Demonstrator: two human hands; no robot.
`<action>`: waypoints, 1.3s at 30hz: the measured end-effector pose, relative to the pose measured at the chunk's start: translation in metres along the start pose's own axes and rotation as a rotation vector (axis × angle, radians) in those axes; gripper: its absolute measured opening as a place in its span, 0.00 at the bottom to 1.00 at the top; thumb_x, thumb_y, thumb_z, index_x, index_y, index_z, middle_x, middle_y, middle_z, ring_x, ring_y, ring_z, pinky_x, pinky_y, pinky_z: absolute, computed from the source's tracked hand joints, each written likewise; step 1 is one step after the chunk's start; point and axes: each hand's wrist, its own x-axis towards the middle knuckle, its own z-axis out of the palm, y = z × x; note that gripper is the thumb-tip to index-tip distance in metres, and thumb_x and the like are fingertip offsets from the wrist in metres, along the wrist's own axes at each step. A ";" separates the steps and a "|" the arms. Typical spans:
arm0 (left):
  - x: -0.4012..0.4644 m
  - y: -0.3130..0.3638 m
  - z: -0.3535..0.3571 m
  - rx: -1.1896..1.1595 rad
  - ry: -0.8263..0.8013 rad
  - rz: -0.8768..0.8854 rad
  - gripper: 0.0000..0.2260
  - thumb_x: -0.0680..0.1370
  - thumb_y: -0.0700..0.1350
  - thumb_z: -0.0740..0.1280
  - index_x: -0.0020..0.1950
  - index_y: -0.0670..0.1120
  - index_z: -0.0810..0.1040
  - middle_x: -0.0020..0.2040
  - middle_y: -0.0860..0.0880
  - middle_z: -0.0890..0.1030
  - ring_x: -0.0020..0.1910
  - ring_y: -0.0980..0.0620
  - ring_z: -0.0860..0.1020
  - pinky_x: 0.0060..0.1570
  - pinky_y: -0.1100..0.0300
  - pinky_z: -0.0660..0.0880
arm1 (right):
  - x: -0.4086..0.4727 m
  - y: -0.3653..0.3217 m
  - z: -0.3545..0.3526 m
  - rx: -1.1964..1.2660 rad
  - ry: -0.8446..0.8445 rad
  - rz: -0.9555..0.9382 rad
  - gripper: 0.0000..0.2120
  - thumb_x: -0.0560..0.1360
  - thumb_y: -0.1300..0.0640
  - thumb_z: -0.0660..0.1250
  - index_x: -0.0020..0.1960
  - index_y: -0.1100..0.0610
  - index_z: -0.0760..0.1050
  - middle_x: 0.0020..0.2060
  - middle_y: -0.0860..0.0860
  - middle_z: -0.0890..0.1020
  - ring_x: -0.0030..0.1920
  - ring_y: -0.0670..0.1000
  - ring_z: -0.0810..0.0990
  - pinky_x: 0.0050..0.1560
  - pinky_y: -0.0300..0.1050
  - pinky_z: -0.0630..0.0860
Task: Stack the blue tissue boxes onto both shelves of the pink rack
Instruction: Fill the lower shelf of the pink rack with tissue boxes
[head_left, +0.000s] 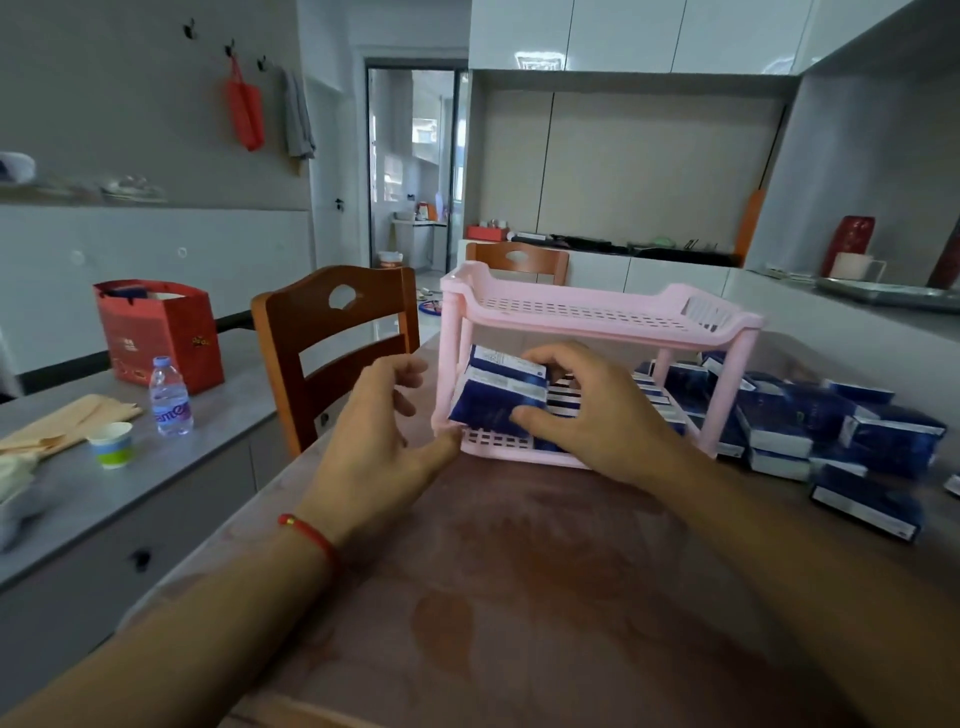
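A pink two-shelf rack (597, 312) stands on the brown table. Its top shelf holds nothing. Two blue tissue boxes (498, 392) lie stacked at the left end of the lower shelf. My right hand (587, 410) grips them, fingers over the top box and thumb on the front of the lower one. My left hand (384, 421) sits by the rack's left front corner with loosely bent fingers, thumb touching the rack's base. A pile of several blue tissue boxes (831, 431) lies on the table right of the rack.
A wooden chair (332, 338) stands at the table's left side, another behind the rack. On the grey counter to the left are a water bottle (170, 397), a paper cup (111, 441) and a red gift bag (161, 332).
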 end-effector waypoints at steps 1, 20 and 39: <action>0.000 0.000 0.002 0.012 -0.027 -0.006 0.28 0.73 0.51 0.75 0.69 0.56 0.66 0.63 0.60 0.71 0.55 0.59 0.75 0.48 0.64 0.78 | 0.003 0.002 0.002 -0.017 0.000 -0.014 0.22 0.72 0.51 0.75 0.64 0.51 0.74 0.58 0.45 0.78 0.57 0.46 0.76 0.59 0.45 0.75; 0.001 -0.001 0.005 -0.005 -0.192 -0.043 0.32 0.74 0.48 0.76 0.71 0.60 0.61 0.65 0.59 0.70 0.57 0.57 0.74 0.55 0.59 0.80 | 0.030 0.015 0.012 -0.272 -0.246 0.020 0.19 0.70 0.47 0.72 0.60 0.50 0.79 0.53 0.51 0.79 0.52 0.53 0.74 0.55 0.56 0.76; 0.001 -0.002 0.003 -0.018 -0.210 -0.051 0.32 0.74 0.46 0.75 0.70 0.61 0.60 0.61 0.60 0.70 0.58 0.56 0.74 0.53 0.64 0.76 | 0.025 0.003 0.029 -0.619 -0.211 -0.194 0.23 0.79 0.42 0.63 0.71 0.49 0.72 0.64 0.49 0.76 0.64 0.53 0.72 0.62 0.53 0.67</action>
